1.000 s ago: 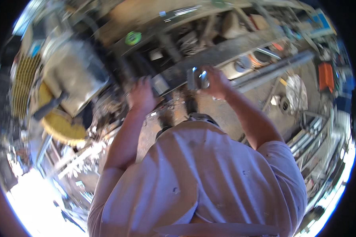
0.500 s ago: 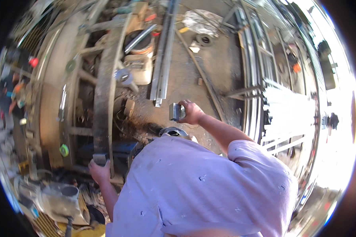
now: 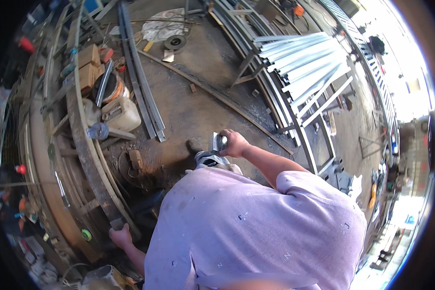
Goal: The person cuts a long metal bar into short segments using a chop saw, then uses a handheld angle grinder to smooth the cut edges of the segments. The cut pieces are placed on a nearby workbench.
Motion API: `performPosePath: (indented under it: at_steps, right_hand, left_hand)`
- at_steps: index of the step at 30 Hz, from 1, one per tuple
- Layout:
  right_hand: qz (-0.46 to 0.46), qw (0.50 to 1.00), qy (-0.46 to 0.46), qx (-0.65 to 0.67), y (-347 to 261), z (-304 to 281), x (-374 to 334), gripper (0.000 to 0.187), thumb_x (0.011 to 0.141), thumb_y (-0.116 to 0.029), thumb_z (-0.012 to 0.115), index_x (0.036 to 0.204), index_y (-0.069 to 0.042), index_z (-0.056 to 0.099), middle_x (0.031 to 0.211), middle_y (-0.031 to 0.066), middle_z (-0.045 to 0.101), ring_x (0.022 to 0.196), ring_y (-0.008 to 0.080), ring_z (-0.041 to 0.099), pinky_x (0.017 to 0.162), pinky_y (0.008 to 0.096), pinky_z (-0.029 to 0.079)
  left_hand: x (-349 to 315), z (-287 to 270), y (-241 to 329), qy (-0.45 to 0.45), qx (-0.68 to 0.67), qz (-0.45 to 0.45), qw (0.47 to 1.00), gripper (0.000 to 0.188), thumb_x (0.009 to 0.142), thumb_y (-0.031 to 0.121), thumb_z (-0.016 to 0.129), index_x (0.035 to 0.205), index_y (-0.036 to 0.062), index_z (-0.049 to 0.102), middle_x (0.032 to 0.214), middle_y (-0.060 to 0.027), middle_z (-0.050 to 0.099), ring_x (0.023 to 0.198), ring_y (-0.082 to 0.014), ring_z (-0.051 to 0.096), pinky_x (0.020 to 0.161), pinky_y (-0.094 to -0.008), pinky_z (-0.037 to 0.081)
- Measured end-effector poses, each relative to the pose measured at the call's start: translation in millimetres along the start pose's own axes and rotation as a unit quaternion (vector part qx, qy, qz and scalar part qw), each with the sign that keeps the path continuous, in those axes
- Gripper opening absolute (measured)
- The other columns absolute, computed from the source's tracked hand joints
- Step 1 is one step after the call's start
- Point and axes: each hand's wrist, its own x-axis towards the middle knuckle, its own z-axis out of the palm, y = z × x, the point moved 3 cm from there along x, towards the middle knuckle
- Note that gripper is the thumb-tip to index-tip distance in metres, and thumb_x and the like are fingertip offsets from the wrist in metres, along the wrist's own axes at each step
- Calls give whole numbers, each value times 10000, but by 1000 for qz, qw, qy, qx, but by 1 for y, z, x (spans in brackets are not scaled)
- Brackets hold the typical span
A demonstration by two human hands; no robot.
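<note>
My right hand is closed round a short, shiny block-like metal piece, held out in front of my body above the floor. Lower left, my left hand has its fingers closed on a small grey metal piece. That piece is at the near end of a long worn beam; whether it rests on the beam I cannot tell. A shoe shows below my right hand.
Silvery metal tubes lie stacked on a frame at right. Long steel profiles and a thin bar lie on the floor ahead. A dirty white jerrycan stands behind the beam. A green tape roll sits at lower left.
My view has turned to the right, so the floor items shift left and the tube stack shows fully. Both hands still hold their metal pieces.
</note>
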Motion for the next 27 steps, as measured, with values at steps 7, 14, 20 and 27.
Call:
performPosePath:
  at_steps: [7,14,20,27]
  right_hand:
    - [58,991,101,64,78,-19,-20,824,611,-381,917,1285,5,640,1260,228,674,1220,400,636,1073,434,509]
    - [109,984,107,91,165,-55,-17,837,622,-380,931,1301,4,626,1282,241,656,1233,410,618,1072,443,503]
    - [180,967,136,115,237,-94,-12,861,619,-380,936,1303,17,596,1286,250,643,1245,425,602,1086,457,490]
    - [266,905,265,202,272,-103,-59,877,621,-368,915,1327,29,580,1293,264,637,1243,428,604,1085,455,492]
  left_hand:
    - [0,-7,33,-77,-23,57,995,652,634,244,931,1129,-95,674,1076,-267,723,1008,-443,692,931,-486,559]
    - [-18,34,181,-202,-76,122,969,478,792,184,845,1152,-86,685,1089,-191,744,989,-312,702,902,-417,551]
    - [-19,109,339,-441,-214,70,869,347,902,177,729,1144,-69,695,1036,-102,715,882,-216,644,839,-362,514]
    - [-67,130,520,-633,-243,122,725,182,913,195,731,981,27,715,971,-46,710,881,-156,633,849,-352,525]
